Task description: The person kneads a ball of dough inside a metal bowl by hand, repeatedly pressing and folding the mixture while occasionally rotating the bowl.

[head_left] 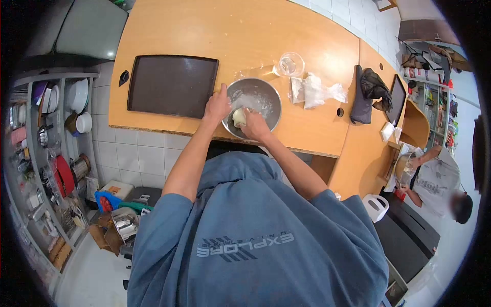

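Observation:
A metal bowl [273, 97] with white powder inside stands at the table's near edge. My left hand [218, 105] grips the bowl's left rim, its fingers closed round it. Inside the bowl, my right hand [251, 125] is closed on a pale lump of dough [239, 117]. A dark tray [174, 86] lies to the left of the bowl. Behind the bowl's right side is a clear cup [292, 64], and plastic bags of white powder [316, 92] lie to the right.
The wooden table [307, 134] carries a dark pouch [361, 105], a black bag [376, 87] and another dark tray [397, 100] farther right. A co-worker [434, 176] holds a bowl at the far right. Shelves [64, 128] with kitchenware stand at the left.

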A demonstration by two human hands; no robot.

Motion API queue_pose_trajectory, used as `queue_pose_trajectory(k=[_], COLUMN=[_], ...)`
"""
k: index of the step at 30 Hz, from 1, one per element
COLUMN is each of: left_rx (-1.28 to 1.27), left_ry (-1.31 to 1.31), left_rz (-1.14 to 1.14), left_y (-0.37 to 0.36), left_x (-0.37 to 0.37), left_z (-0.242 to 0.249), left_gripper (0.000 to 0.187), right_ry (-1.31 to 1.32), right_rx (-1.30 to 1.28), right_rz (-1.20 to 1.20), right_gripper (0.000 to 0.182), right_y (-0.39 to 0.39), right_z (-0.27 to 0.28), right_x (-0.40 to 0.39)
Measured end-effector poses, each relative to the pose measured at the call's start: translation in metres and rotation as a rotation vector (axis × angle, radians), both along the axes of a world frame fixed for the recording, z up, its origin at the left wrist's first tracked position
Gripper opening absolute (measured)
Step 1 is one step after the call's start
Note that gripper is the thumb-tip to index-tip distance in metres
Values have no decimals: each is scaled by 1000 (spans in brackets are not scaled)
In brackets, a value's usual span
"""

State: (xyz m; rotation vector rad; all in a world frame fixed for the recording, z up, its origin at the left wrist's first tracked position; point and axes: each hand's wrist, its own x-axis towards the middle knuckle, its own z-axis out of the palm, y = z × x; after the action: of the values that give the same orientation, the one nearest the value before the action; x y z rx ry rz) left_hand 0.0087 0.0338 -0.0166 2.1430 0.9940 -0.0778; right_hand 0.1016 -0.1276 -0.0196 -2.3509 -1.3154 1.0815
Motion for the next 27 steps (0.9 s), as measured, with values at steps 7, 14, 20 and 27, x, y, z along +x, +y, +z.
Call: queue_pose_trajectory(k=[7,14,20,27], left_rx=[-36,38,81,67], left_ry=[42,3,8,43], left_rz=[-5,-3,7,10], left_y=[0,-6,-10,-9], left_x=[-2,1,-1,-1], left_z=[10,0,0,0], left_gripper=[39,43,39,39], right_ry=[-42,36,198,70], right_rx=[105,5,179,204], right_rz=[-21,-184,-421,-173], right_gripper=[51,45,48,54], right_y=[20,33,24,-2], right_z=[-7,-8,24,-2], right_x=[19,30,51,30])
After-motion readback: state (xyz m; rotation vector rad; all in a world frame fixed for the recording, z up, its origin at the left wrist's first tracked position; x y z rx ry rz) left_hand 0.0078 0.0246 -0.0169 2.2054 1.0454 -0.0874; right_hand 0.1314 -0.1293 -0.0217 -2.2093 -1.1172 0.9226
